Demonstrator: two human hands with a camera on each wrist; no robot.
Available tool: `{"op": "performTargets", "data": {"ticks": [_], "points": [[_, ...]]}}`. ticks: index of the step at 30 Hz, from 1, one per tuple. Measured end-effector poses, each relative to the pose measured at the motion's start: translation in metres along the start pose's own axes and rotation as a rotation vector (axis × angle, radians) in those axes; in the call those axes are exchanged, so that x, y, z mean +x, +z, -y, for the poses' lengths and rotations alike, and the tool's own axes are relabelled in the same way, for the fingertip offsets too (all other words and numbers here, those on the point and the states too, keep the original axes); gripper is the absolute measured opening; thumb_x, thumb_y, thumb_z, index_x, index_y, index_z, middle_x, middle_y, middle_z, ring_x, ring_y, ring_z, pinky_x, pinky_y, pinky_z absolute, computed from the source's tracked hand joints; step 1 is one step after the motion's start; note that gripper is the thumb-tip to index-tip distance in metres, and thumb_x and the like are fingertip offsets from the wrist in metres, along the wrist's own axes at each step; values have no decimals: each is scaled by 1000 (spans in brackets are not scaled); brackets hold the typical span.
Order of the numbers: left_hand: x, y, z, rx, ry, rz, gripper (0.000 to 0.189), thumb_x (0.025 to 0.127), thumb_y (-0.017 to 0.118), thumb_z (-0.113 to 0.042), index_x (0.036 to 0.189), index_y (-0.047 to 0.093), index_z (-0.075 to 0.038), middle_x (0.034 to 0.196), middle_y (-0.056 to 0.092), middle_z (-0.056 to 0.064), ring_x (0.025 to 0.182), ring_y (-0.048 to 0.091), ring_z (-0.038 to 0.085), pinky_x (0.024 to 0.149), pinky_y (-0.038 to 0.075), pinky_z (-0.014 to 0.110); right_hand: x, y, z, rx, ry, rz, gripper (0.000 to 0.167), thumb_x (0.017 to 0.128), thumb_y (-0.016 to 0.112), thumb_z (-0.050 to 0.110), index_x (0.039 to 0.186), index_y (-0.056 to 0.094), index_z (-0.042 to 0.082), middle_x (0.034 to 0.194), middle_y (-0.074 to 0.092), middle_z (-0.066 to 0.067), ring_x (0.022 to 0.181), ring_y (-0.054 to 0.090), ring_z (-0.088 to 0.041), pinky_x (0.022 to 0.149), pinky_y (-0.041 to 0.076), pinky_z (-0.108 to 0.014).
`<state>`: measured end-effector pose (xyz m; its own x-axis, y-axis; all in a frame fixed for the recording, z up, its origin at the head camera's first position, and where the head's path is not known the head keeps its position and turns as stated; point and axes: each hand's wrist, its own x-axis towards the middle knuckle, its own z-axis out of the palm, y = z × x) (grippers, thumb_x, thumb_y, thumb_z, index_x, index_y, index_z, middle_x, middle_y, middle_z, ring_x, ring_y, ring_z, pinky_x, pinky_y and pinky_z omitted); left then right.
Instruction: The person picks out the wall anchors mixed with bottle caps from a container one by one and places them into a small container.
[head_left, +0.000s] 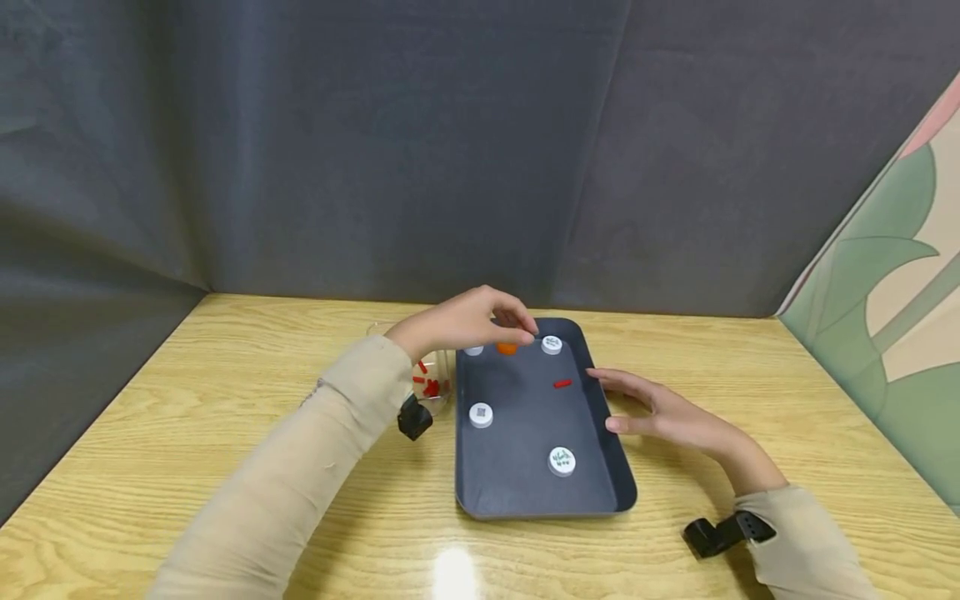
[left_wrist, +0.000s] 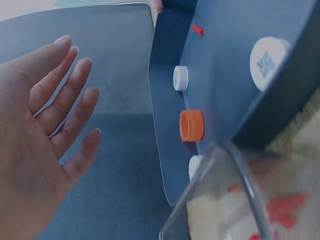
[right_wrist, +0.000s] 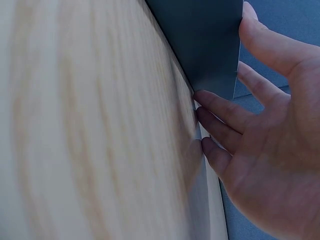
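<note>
My left hand [head_left: 483, 321] hovers over the far end of a dark grey tray [head_left: 517, 437], its fingers loosely bent. In the left wrist view nothing lies between those fingers. Below it in the tray are an orange bottle cap [left_wrist: 192, 125] and a white cap [head_left: 552, 344]. A small red piece [head_left: 562, 383] lies nearer the tray's right wall. My right hand [head_left: 667, 414] is at that wall, thumb and fingertips right against its outer side, fingers only slightly bent. More white caps, one with a square code [head_left: 481, 414] and one with green print [head_left: 561, 461], sit in the tray.
A clear container [left_wrist: 237, 160] with several red pieces [head_left: 431, 387] stands against the tray's left side, partly hidden behind my left wrist. All of it is on a wood-grain table [head_left: 360, 533]. A grey cloth [head_left: 390, 150] hangs behind the table's far edge.
</note>
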<state>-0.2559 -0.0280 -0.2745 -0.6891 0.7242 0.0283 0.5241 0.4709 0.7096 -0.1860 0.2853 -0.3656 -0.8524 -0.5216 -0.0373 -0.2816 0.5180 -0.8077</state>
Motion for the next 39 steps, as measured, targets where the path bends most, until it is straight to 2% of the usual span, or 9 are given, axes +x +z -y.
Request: {"op": "performTargets", "data": {"ticks": [9, 16, 27, 29, 33, 35, 37, 39], "points": [[13, 9, -1, -24, -20, 8, 20, 93, 72, -23, 111, 73, -15, 102, 69, -5, 94, 63, 11, 82, 50, 26, 2, 0, 0, 10, 1, 10, 69, 93, 71, 25, 153, 38, 14, 153, 38, -16, 141, 33, -40, 109, 25, -64], [24, 17, 1, -43, -27, 17, 24, 92, 73, -21, 114, 72, -10, 105, 69, -3, 97, 64, 10, 89, 49, 23, 2, 0, 0, 3, -4, 11, 69, 93, 71, 26, 152, 38, 13, 153, 39, -16, 140, 34, -40, 109, 25, -63], [36, 28, 8, -38, -63, 35, 25, 92, 73, -18, 115, 72, -6, 105, 71, 1, 95, 63, 13, 78, 48, 22, 4, 1, -1, 3, -17, 16, 70, 93, 71, 25, 153, 37, 12, 152, 40, -16, 140, 35, -39, 109, 26, -61], [38, 29, 9, -39, -65, 47, 25, 92, 72, -17, 115, 72, -5, 107, 71, 2, 97, 64, 13, 80, 48, 22, 5, 1, -1, 6, -20, 20, 70, 93, 71, 24, 153, 36, 12, 152, 40, -17, 140, 35, -38, 110, 29, -57], [43, 33, 12, -41, -61, 75, 28, 92, 72, -16, 116, 71, -2, 109, 70, 2, 98, 64, 12, 84, 48, 22, 5, 0, -2, 26, -29, 30, 71, 93, 70, 22, 154, 34, 11, 152, 39, -18, 140, 34, -37, 108, 35, -36], [46, 35, 13, -39, -58, 83, 28, 92, 72, -16, 116, 71, -1, 109, 70, 2, 98, 63, 12, 84, 48, 21, 5, 0, -2, 29, -28, 31, 71, 94, 70, 22, 154, 34, 11, 152, 39, -19, 140, 33, -38, 106, 35, -29], [48, 37, 14, -37, -60, 90, 28, 92, 73, -15, 116, 71, -1, 109, 70, 3, 98, 63, 13, 83, 48, 21, 5, 0, -2, 24, -26, 31, 71, 94, 70, 22, 154, 34, 11, 152, 39, -19, 140, 33, -38, 107, 35, -32], [49, 39, 14, -40, -60, 97, 28, 91, 73, -14, 116, 71, -1, 108, 70, 4, 98, 64, 14, 82, 48, 21, 5, 0, -2, 18, -23, 31, 71, 94, 70, 22, 154, 33, 11, 152, 39, -19, 140, 33, -38, 108, 34, -41]]}}
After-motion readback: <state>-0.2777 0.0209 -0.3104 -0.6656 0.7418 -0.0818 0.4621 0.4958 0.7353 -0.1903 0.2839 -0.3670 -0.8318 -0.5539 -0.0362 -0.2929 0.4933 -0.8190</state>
